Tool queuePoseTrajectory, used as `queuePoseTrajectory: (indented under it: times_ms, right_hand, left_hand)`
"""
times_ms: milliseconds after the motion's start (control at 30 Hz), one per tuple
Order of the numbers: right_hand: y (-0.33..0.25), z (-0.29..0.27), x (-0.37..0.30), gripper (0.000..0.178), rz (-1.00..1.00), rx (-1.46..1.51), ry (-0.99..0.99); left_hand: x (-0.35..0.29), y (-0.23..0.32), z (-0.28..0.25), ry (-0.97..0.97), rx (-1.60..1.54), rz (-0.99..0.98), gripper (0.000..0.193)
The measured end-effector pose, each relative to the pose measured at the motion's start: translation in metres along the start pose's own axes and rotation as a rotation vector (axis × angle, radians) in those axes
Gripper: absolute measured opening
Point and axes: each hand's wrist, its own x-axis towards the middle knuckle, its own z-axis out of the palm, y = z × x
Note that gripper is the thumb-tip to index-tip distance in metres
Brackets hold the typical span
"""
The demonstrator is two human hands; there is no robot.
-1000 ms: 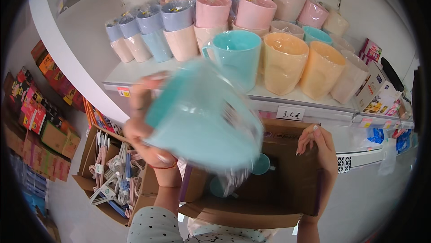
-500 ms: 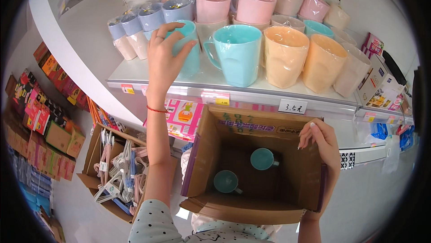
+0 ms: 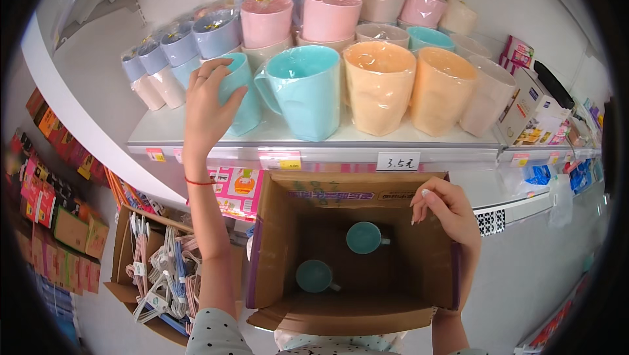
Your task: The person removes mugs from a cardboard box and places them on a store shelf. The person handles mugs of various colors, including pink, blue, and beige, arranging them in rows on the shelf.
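Observation:
At the front left of the mug row, my left hand (image 3: 213, 109) is closed on a turquoise mug (image 3: 244, 109), fingers at its rim and thumb across its front. The mug's base is at the shelf surface; its handle is hidden. Below, my right forearm runs along the outside of an open cardboard box (image 3: 357, 321). My right hand (image 3: 449, 207) hangs over the box's right wall, fingers loosely bent and slightly apart, with nothing between them. Inside the box lie two turquoise mugs, one to the right (image 3: 363, 237) and one nearer left (image 3: 314, 276).
Wrapped turquoise (image 3: 308, 96), orange (image 3: 380, 89), pink (image 3: 265, 20) and blue-topped mugs (image 3: 216, 30) crowd the white shelf (image 3: 275, 138). A price card (image 3: 398, 161) hangs on its edge. On the floor, a carton of hangers (image 3: 164, 270) stands at left.
The view has shifted, so the shelf sits farther left. My left hand and its turquoise mug have moved slightly nearer and right, toward the neighbouring turquoise mug. My right hand stays at the box wall.

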Motion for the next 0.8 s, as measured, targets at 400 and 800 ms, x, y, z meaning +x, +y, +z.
queuePoseTrajectory:
  times_ms: [400, 800]
  right_hand:
    - [0.002, 0.002, 0.003, 0.017, 0.0, 0.041, 0.008]
    - [0.0, 0.0, 0.003, 0.015, 0.024, -0.011, -0.007]
  left_hand:
    - [-0.006, 0.004, 0.007, 0.152, -0.049, -0.049, 0.023]
    - [-0.009, 0.05, 0.015, 0.18, 0.158, -0.095, 0.024]
